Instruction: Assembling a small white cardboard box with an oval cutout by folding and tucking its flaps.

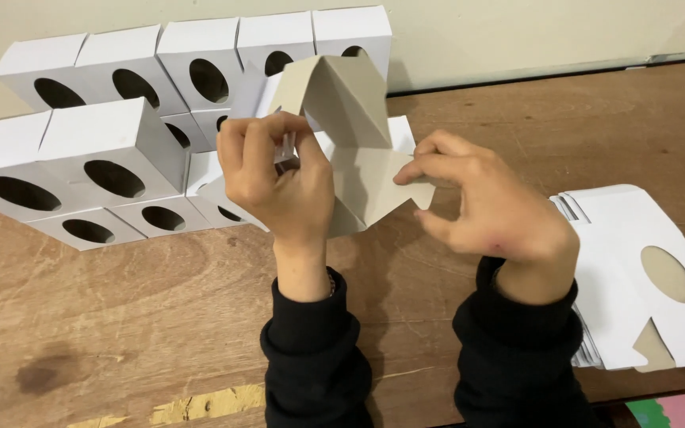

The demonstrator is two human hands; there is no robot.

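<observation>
in the head view we see two bare hands over a worn wooden table (pixel 533 127). our left hand (pixel 279 186) pinches one half-folded carton blank (pixel 350 135), fingers curled tight around its left flap, holding it up above the table's middle. our right hand (pixel 489 210) grips the same blank with thumb and forefinger closed narrow on a grey pointed tab at its near right corner. the blank shows grey inside and white outside, its top peaked like a roof.

to the far left stands a stack of folded white boxes (pixel 112 135), each with one oval hole; we count about twelve, some partly hidden. to the near right lies one pile of flat white blanks (pixel 636 238), the top one showing one oval cutout.
</observation>
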